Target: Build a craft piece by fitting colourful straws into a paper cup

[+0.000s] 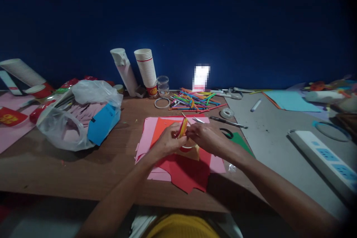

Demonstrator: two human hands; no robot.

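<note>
- Pinching a yellow-and-red strip [183, 128] between our 2 hands, we hold it upright above the middle of the stack of craft paper; we cannot tell whether it is paper or wood.
- Our left hand [166, 143] sits on the near left side of the strip, its fingers [176, 132] curled narrowly around it.
- Our right hand [205, 137] comes in from the right, its fingertips [189, 130] closed narrowly against the strip; the exact grip is hidden.
- Just below our hands, a red-trimmed paper cup [186, 148] is partly hidden, and we cannot tell whether either hand touches it.
- Under our hands lie a pink sheet [147, 137], an orange sheet [161, 134] and a red sheet [185, 174], overlapping on the wooden table [55, 171].
- Beyond the sheets lies a heap of colored sticks [195, 102], with a roll of tape [227, 113] to its right.
- A craft knife [228, 122] lies near our right hand.
- To our left, a clear plastic bag [78, 117] holds blue paper [103, 124] and pink paper.
- Against the dark blue wall [178, 15] stand a stack of paper cups [146, 68] and a white spray bottle [125, 72].
- On the right, a power strip [320, 160] lies on a grey board [267, 141].
</note>
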